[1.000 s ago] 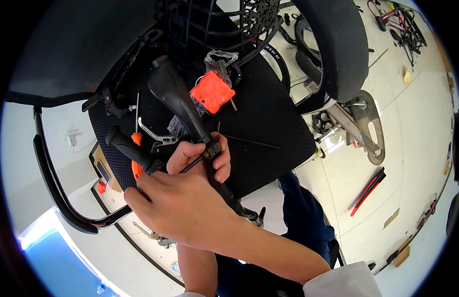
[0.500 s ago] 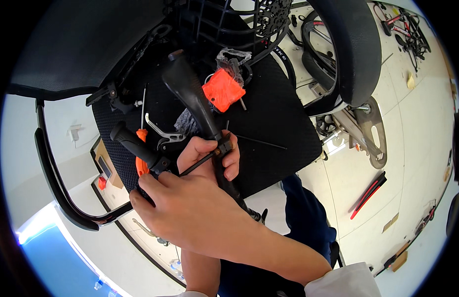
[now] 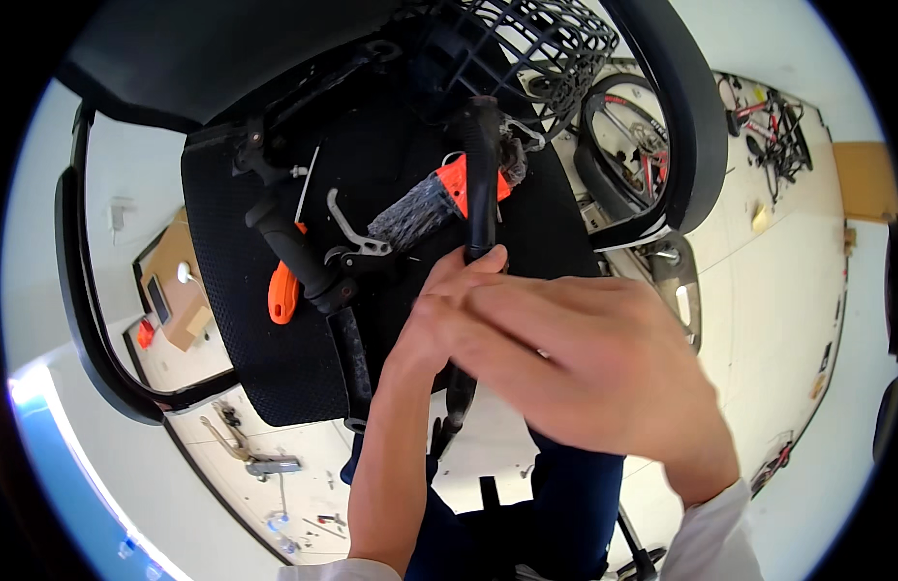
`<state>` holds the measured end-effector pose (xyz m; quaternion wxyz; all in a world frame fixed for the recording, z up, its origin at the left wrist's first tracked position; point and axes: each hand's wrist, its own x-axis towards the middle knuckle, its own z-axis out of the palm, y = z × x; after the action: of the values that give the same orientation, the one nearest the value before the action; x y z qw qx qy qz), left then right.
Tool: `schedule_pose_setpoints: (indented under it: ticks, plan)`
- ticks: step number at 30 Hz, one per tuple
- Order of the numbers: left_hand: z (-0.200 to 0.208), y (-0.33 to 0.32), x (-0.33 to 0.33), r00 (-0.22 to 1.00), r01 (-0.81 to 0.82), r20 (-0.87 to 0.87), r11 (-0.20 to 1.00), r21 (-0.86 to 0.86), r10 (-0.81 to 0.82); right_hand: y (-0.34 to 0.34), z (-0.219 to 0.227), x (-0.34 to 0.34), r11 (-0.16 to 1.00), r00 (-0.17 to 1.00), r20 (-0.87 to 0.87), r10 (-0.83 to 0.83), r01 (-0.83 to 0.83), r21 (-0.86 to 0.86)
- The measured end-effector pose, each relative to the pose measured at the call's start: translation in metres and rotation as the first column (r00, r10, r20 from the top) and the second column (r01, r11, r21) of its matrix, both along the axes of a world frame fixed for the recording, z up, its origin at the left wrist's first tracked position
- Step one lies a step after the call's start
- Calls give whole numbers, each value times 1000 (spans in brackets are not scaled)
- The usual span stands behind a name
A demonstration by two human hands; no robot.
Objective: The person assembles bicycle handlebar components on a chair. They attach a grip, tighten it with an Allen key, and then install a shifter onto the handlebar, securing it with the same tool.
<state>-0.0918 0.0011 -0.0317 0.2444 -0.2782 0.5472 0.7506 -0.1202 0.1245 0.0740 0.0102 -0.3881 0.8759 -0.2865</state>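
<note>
Black from its thick upper grip down to the slim end that comes out below the hands, the bar stands tilted only a little in the head view, over the front part of a dark chair seat. The left hand has its fingers closed around it just under the grip. Across the front comes the right hand, knuckles towards me, its fingers curled against the left hand — their tips are out of sight, so I cannot tell whether they grasp anything.

Behind the grip, partly covered by it, lies a bright orange piece, and against it a grey crinkled wrapping. To the left are a silver lever, a second black grip lying slantwise, and an orange-handled tool with a thin metal shaft. At the far edge of the seat sits a black basket of open latticework, near the padded armrest — and past that, down on the pale floor, a bicycle wheel.
</note>
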Motion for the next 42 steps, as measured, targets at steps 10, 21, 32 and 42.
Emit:
schedule_pose_setpoints:
  ticks: [10, 21, 32, 42]
  plan:
    - [-12, -16, -1, 996, 89, -24, 972, 219, -86, 21, 22, 3, 961, 960, -250, 125, -55, 271]
    - [-22, -4, 4, 995, 77, -62, 993, 93, -72, 3, -18, 63, 722, 712, 155, -685, 692, 17]
    - [-20, -3, 6, 991, 98, -106, 990, 102, -87, 21, 10, 62, 953, 970, 143, -197, 155, 262]
    - [-21, -2, 3, 991, 122, -68, 989, 79, -117, 18, 12, 32, 949, 935, 283, -216, 132, 288]
